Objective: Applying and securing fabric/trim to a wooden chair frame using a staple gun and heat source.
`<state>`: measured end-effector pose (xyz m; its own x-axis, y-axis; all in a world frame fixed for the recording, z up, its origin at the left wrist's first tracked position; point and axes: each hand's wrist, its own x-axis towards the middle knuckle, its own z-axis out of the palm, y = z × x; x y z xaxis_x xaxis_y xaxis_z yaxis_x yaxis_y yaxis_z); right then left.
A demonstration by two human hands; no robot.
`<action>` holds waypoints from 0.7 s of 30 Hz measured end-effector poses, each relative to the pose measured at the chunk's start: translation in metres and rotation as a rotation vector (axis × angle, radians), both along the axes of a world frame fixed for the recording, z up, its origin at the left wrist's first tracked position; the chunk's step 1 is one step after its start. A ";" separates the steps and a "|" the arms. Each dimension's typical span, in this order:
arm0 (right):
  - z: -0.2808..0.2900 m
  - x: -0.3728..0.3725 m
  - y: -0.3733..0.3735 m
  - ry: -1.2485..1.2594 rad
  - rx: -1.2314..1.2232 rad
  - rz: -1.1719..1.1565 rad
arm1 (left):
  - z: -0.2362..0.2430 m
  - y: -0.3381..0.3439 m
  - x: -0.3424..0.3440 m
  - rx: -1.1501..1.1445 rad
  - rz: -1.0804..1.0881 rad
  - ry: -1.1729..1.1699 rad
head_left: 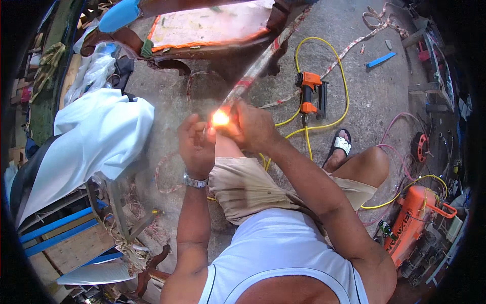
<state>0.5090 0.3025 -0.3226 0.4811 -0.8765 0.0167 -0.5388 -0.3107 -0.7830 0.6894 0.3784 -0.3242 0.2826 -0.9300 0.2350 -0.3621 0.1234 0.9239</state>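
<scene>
A bright orange-white glow, like a small flame (221,118), shows between my hands, at the lower end of a long pale strip with red markings (248,76). My right hand (248,126) is closed around that end, just right of the glow. My left hand (197,144), with a metal watch at the wrist, has its fingers curled just left of the glow; what they grip is hidden by the glare. The strip slants away toward the upper right, over part of an upturned wooden furniture frame (167,63).
An orange nail gun (309,93) lies on the concrete floor with a yellow hose (347,99). An orange compressor tank (407,218) is at right. White fabric (101,131) and wooden slats (66,235) are at left. My foot in a sandal (336,152) is near the gun.
</scene>
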 end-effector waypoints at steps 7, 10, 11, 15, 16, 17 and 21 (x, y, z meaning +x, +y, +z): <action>0.000 0.000 -0.007 0.064 0.043 -0.071 | -0.002 0.004 0.004 -0.004 0.031 -0.010; 0.002 -0.015 -0.026 0.010 0.078 -0.188 | -0.003 0.007 0.004 0.018 0.068 0.039; 0.003 -0.021 -0.034 -0.038 0.046 -0.250 | -0.003 0.008 0.004 0.018 0.058 0.045; 0.008 -0.033 -0.055 -0.050 -0.010 -0.322 | -0.005 0.012 0.004 0.036 0.046 -0.002; 0.008 -0.036 -0.057 -0.047 -0.012 -0.327 | -0.006 0.012 0.003 0.021 0.056 0.018; 0.008 -0.040 -0.059 -0.043 -0.017 -0.350 | -0.006 0.011 0.002 0.006 0.066 0.038; 0.011 -0.039 -0.057 -0.038 -0.039 -0.345 | -0.002 0.010 0.002 0.003 0.087 0.058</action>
<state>0.4697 0.2459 -0.3117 0.1545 -0.9858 0.0659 -0.5883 -0.1454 -0.7954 0.6916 0.3885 -0.3262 0.3754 -0.9020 0.2131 -0.3176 0.0908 0.9439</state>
